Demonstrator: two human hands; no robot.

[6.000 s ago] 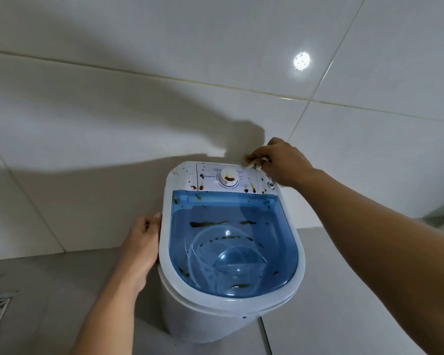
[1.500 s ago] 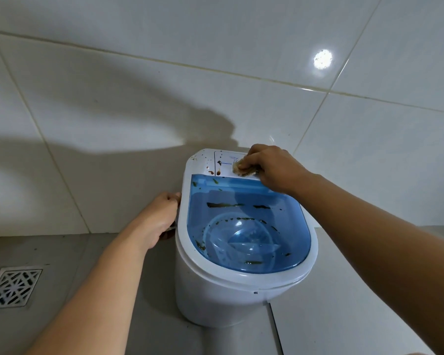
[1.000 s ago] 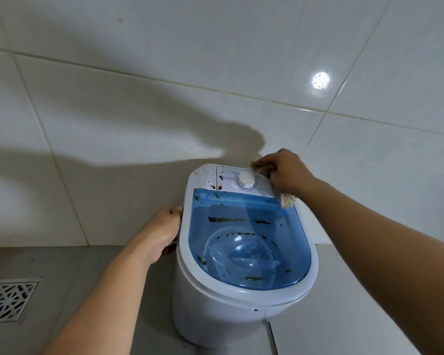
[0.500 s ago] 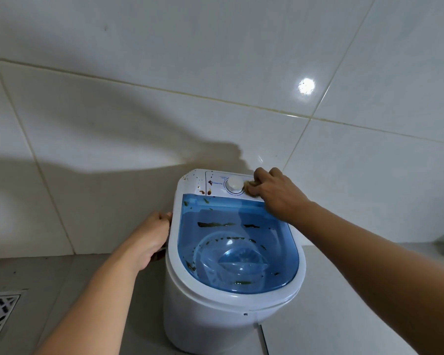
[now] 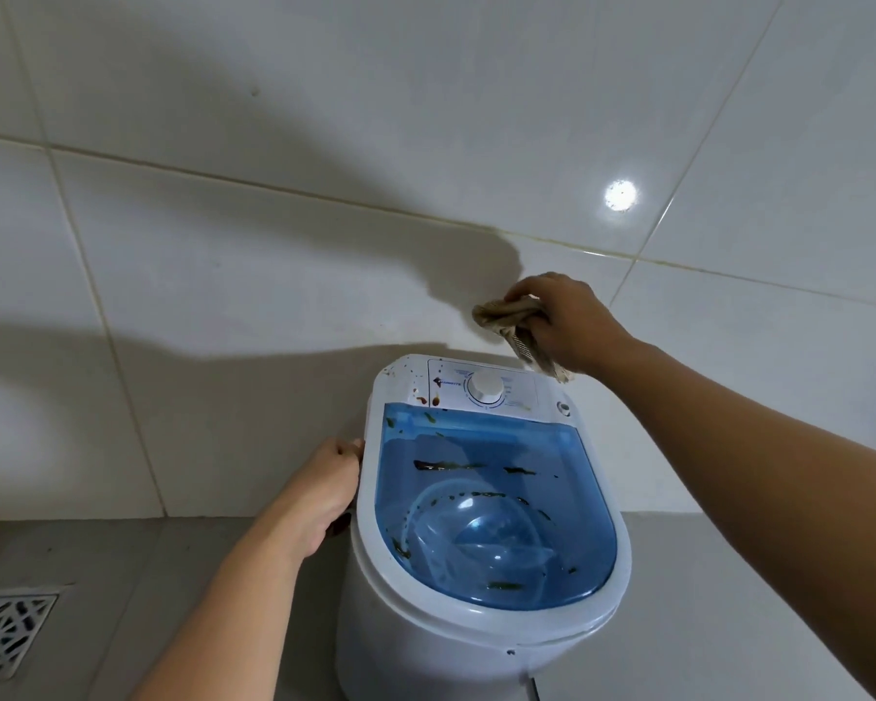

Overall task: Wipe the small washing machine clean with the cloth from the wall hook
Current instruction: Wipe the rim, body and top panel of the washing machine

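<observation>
A small white washing machine (image 5: 416,634) stands on the floor against the tiled wall. Its blue see-through lid (image 5: 481,503) carries dark green and brown smears. The white control panel (image 5: 522,392) has a round dial (image 5: 485,385), with brown spots at its left end. My right hand (image 5: 567,321) is lifted above the panel's right back corner, gripping a bunched beige cloth (image 5: 514,326) whose end hangs down. My left hand (image 5: 324,493) clasps the machine's left rim.
White glossy wall tiles (image 5: 274,296) rise right behind the machine. The floor is grey tile, with a metal drain grate (image 5: 6,629) at the lower left.
My right hand has lifted off the control panel and now holds the cloth in the air above the back right corner. The left hand stays on the rim.
</observation>
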